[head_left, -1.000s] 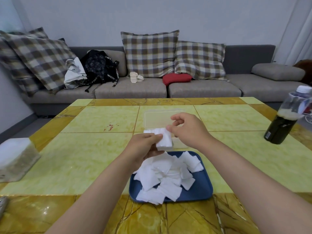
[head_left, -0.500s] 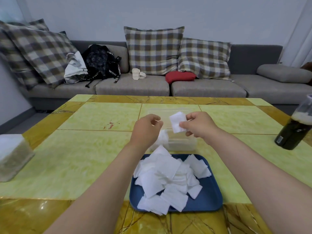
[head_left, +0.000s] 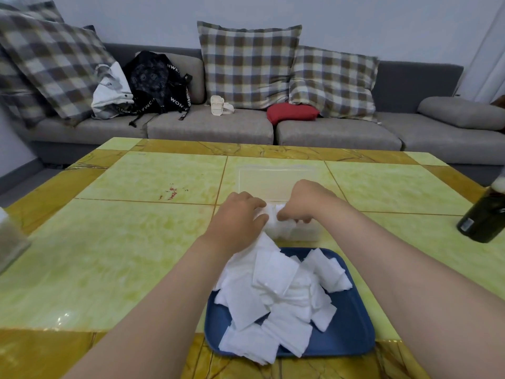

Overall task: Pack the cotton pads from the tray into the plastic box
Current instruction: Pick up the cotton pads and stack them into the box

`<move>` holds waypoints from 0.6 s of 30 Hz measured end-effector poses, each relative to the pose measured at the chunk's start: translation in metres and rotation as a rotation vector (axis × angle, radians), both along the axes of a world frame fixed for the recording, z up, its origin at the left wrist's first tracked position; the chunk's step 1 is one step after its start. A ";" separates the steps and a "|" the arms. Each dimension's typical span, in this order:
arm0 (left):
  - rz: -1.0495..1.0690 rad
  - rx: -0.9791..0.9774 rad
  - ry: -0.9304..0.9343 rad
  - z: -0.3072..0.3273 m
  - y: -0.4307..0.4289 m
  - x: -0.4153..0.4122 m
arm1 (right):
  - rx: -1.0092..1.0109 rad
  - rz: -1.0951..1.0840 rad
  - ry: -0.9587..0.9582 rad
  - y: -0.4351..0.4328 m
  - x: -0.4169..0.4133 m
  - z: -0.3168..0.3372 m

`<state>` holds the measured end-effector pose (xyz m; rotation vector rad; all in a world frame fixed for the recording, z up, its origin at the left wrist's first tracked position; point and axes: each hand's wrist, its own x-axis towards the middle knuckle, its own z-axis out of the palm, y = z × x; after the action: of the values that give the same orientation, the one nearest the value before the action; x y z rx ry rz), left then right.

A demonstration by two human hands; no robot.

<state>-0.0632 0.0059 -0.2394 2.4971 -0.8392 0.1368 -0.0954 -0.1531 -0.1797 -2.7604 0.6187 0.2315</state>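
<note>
The left hand [head_left: 240,216] and right hand [head_left: 302,203] each pinch one end of a small stack [head_left: 271,212] over the plastic box [head_left: 306,233], likely squaring it to fit. Most cotton pads [head_left: 270,294] lie heaped on the tray [head_left: 352,332].

Pale bluish wall [head_left: 355,17] is seen at back. Grey L-shaped sofa [head_left: 207,127] is set along it, loaded w/ plaid cushions [head_left: 248,64], small red cushion [head_left: 292,112], black backpack [head_left: 158,80] & white bag [head_left: 112,91]. Foregrnd is filled by yellow-green tiled table [head_left: 136,242] w/ amber border. White curtain [head_left: 489,50] is hung at right; grey floor [head_left: 16,184] is glimpsed at left.
</note>
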 end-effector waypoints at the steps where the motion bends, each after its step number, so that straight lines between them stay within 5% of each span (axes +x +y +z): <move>1: -0.008 -0.011 -0.002 0.000 0.001 0.000 | 0.114 -0.009 -0.007 0.002 0.002 -0.001; 6: -0.088 -0.021 -0.089 0.003 0.001 -0.005 | 0.305 -0.064 -0.017 -0.005 -0.001 -0.002; 13: -0.223 0.354 0.052 0.003 -0.006 -0.013 | 0.484 -0.016 -0.027 -0.004 -0.003 -0.013; 18: -0.215 0.281 0.091 0.009 -0.003 -0.014 | 0.451 0.006 -0.061 -0.007 -0.006 -0.014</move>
<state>-0.0772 0.0031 -0.2302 2.6224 -1.1493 -0.1789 -0.1012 -0.1599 -0.1939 -2.3256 0.4733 0.2520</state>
